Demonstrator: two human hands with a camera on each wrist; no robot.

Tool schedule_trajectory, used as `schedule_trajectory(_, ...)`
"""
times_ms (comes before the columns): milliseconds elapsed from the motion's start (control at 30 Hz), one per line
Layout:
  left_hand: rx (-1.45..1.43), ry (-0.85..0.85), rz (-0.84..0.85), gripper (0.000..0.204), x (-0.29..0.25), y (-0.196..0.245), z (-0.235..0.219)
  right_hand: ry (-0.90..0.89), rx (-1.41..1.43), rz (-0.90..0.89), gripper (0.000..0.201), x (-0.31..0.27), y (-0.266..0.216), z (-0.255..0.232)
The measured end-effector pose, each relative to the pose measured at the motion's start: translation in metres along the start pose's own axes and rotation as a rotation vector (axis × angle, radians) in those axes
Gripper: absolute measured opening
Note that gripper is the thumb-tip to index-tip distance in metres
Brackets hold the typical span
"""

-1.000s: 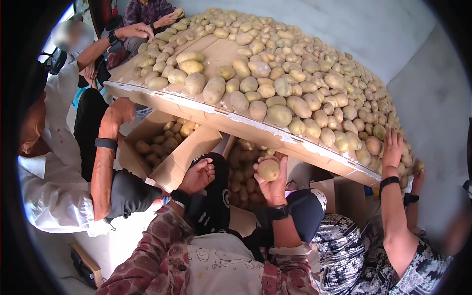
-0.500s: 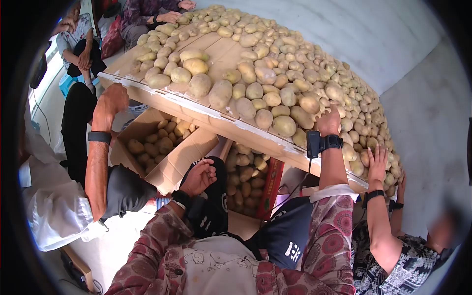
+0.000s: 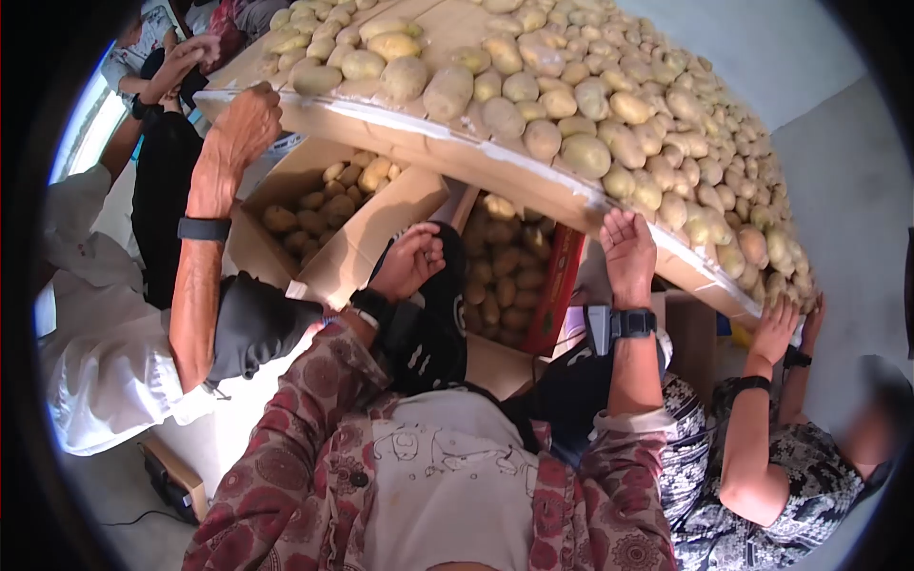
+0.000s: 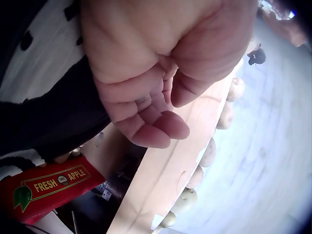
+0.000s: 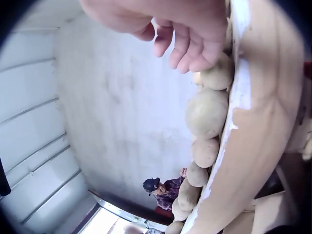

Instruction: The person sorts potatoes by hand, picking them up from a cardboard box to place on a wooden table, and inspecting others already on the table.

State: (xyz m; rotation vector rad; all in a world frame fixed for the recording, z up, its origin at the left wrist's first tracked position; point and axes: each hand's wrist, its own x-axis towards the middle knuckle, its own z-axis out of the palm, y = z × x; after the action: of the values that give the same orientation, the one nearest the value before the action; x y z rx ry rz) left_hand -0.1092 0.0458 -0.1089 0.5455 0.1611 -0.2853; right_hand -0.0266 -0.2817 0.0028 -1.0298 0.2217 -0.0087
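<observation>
Several potatoes point(image 3: 585, 156) lie spread over a cardboard-covered table point(image 3: 419, 138). My right hand point(image 3: 628, 259) is just in front of the table's front edge, palm showing, its fingers loosely bent with nothing in them. In the right wrist view, those fingers point(image 5: 181, 48) overlap a potato point(image 5: 218, 73) in the row along the edge. My left hand point(image 3: 407, 263) hangs low over my dark trouser leg, fingers loosely curled and holding nothing. From the left wrist camera, the left palm point(image 4: 141, 53) appears in front of the table's cardboard side point(image 4: 168, 151).
Below the table stand a cardboard box point(image 3: 386, 243) of potatoes and a red-sided apple box point(image 3: 558, 290) also holding potatoes. At my left, another person's forearm point(image 3: 200, 257) reaches to the table edge. A person at my right has hands point(image 3: 776, 328) at the potatoes.
A second ago my right hand held a potato; half a second ago it was over the potatoes on the table. Now it is back at the front edge, empty. My left hand stays loosely curled.
</observation>
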Motion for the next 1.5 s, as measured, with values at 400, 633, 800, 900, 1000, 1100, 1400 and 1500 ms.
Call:
schedule_trajectory(400, 0.078, 0.106, -0.128, 0.007, 0.005, 0.016, -0.006, -0.119, -0.439, 0.733, 0.026, -0.017, 0.154, -0.066)
schedule_trajectory(633, 0.08, 0.197, -0.144, 0.009, 0.011, 0.021, -0.018, -0.547, -0.872, 0.548, 0.028, -0.02, 0.213, -0.051)
schedule_trajectory(800, 0.076, 0.203, -0.164, 0.01, 0.017, 0.019, -0.017, -0.948, -1.377, 0.075, 0.022, -0.023, 0.275, -0.022)
schedule_trajectory(900, 0.081, 0.255, -0.156, 0.01, 0.014, 0.019, -0.012, -0.863, -1.378, 0.313, 0.022, -0.023, 0.302, -0.029)
schedule_trajectory(1000, 0.115, 0.259, -0.161, 0.01, 0.016, 0.016, -0.009, -0.771, -1.281, 0.192, 0.027, -0.038, 0.333, -0.036)
schedule_trajectory(1100, 0.105, 0.261, -0.149, 0.009, 0.017, 0.014, -0.01, -0.755, -1.295, 0.148, 0.037, -0.037, 0.324, -0.033)
schedule_trajectory(1400, 0.132, 0.261, -0.1, 0.009, 0.015, 0.012, -0.005, -0.618, -1.138, 0.57, 0.035, -0.035, 0.175, 0.009)
schedule_trajectory(1500, 0.199, 0.237, -0.074, 0.009, 0.01, 0.009, 0.001, -0.373, -0.385, 0.547, 0.034, -0.026, 0.126, 0.021)
